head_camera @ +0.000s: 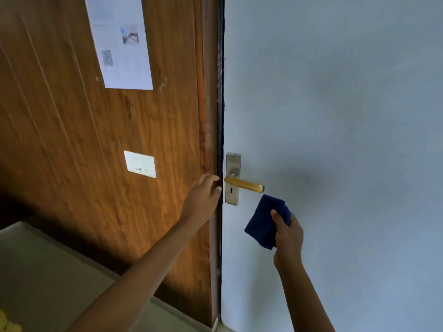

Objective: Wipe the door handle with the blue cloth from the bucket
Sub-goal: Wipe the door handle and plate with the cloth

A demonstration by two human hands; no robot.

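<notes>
A brass-coloured lever door handle sticks out from a steel plate on the pale blue door. My right hand grips a folded dark blue cloth just below and right of the handle, a short gap apart from it. My left hand rests against the dark edge of the door, fingers curled around it, level with the handle. The bucket is out of view.
A brown wood-grain panel fills the left side, with a white printed sheet and a small white label stuck on it. Pale floor lies at lower left, with something yellow at the corner.
</notes>
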